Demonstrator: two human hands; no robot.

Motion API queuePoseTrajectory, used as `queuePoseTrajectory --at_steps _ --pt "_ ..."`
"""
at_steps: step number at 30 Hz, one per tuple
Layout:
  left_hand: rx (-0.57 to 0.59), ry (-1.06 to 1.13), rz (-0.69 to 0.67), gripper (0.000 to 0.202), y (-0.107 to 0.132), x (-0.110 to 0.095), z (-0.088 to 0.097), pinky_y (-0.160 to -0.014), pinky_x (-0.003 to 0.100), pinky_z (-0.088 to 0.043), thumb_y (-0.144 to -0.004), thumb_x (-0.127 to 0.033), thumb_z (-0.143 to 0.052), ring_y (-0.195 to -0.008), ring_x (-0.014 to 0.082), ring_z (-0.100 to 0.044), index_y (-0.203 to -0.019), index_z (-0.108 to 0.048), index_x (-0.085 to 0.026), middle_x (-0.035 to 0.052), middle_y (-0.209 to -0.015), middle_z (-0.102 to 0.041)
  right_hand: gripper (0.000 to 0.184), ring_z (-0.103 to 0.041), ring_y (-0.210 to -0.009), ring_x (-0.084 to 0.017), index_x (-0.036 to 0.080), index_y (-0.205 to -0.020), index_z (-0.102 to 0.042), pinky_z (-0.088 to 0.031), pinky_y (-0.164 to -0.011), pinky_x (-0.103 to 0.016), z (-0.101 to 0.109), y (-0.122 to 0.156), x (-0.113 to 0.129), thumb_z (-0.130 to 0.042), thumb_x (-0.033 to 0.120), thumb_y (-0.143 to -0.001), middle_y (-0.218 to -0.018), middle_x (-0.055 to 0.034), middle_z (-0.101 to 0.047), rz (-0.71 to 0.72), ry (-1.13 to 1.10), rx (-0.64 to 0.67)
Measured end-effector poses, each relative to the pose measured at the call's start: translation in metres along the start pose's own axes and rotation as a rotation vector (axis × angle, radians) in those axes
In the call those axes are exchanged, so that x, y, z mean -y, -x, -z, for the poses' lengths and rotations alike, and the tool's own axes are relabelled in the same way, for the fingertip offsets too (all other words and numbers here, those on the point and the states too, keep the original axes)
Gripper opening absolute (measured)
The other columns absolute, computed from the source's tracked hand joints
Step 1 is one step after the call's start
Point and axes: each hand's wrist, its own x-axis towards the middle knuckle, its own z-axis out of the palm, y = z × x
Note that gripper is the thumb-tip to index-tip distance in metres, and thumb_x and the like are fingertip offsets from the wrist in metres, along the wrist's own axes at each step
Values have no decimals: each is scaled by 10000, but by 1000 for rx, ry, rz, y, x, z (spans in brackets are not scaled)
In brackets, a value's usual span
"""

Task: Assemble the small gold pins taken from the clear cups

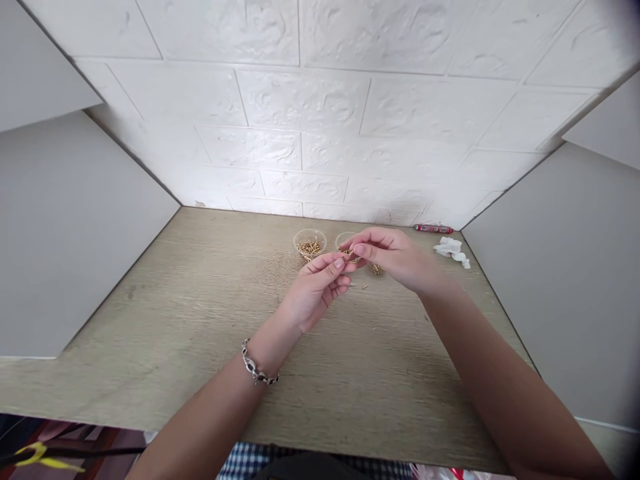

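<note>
My left hand (pixel 320 285) is closed in a pinch, thumb against forefinger, over the middle of the table; a silver bracelet (pixel 256 367) circles that wrist. What lies in its fingertips is too small to make out. Touching or nearly touching it, my right hand (pixel 387 257) pinches a tiny gold-coloured piece (pixel 351 252). Behind the left hand stands a clear round cup (pixel 310 233) with many small gold-coloured pin-like pieces (pixel 309 249). A second clear cup (pixel 345 235) is partly hidden by my right hand. More gold pieces (pixel 376 269) show below the right palm.
One loose gold piece (pixel 365 287) lies on the wooden table (pixel 200 320). Fine specks are scattered left of the cups. A red pen-like tube (pixel 433 229) and crumpled white tissue (pixel 451 251) sit at the back right. A white brick-patterned wall and grey side panels enclose the table.
</note>
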Motion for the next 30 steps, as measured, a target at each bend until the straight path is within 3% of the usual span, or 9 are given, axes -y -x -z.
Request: queuePoseTrajectory --at_steps 12,20,25,30 --pt "17 40 -39 118 1 0 -1 -569 121 -467 -643 -186 -745 -538 17 -558 -721 -666 -147 -23 -656 -662 198 -629 -697 -123 192 -816 -658 -518 -706 -292 -7 4 4 -621 378 -760 -746 -9 -672 47 -113 23" --pt "6 -9 -5 90 2 -2 -2 -590 145 -469 -736 -199 -669 -568 34 -591 -792 -677 -129 2 -713 -681 208 -624 -751 -146 197 -838 -662 -491 -669 -275 -6 8 12 -570 377 -786 -804 -21 -687 64 238 -32" --pt "-37 -11 1 70 2 -4 -2 -642 178 -477 -777 -195 -626 -653 71 -635 -781 -662 -135 22 -764 -694 119 -605 -690 -132 208 -785 -658 -471 -598 -254 -12 12 11 -548 252 -793 -786 -4 -677 291 544 -171" --pt "-54 -25 -25 81 2 -5 -2 -658 177 -465 -763 -214 -642 -682 73 -627 -763 -654 -134 15 -731 -678 134 -618 -778 -143 190 -778 -637 -487 -691 -267 -15 13 4 -517 214 -832 -821 -28 -675 631 811 -256"
